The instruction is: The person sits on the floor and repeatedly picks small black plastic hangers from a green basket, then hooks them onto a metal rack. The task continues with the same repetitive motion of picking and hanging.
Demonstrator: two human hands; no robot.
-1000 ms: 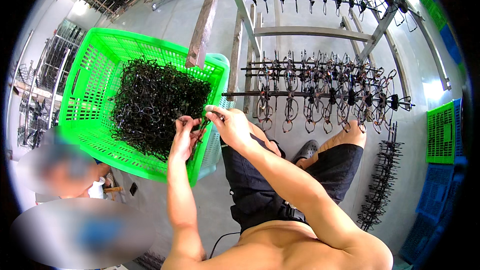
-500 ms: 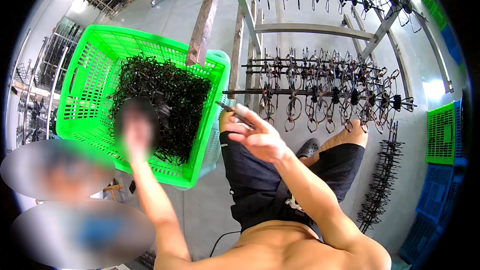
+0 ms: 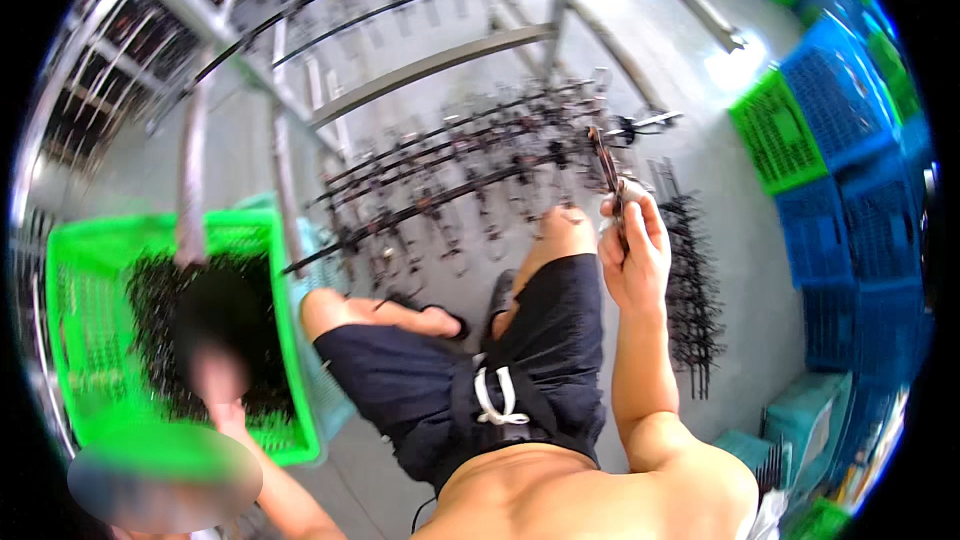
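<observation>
My right hand (image 3: 637, 250) is raised in front of the right end of a rack rod. Its fingers pinch a narrow dark brown piece (image 3: 603, 162) that points up past the fingertips; edge-on like this, its kind is unclear. A pale band circles one finger. My left hand (image 3: 222, 380) reaches into the green plastic basket (image 3: 283, 340), over a heap of thin dark frame-like pieces (image 3: 155, 330). Blur covers its fingers, so what it holds is hidden. Several eyeglass frames (image 3: 450, 240) hang in rows along the black rods (image 3: 430, 202) beyond my knees.
A metal rack frame (image 3: 430, 75) spans the far side, with a post (image 3: 192, 170) above the basket. Loaded rods (image 3: 690, 290) lie on the floor at the right. Blue crates (image 3: 880, 230) and a green crate (image 3: 778, 132) are stacked farther right, with teal bins (image 3: 808, 420) nearer.
The view has swung right, so the basket sits farther left and lower. My right hand has gone from beside the basket to the rods' right end. My left hand remains in the basket.
</observation>
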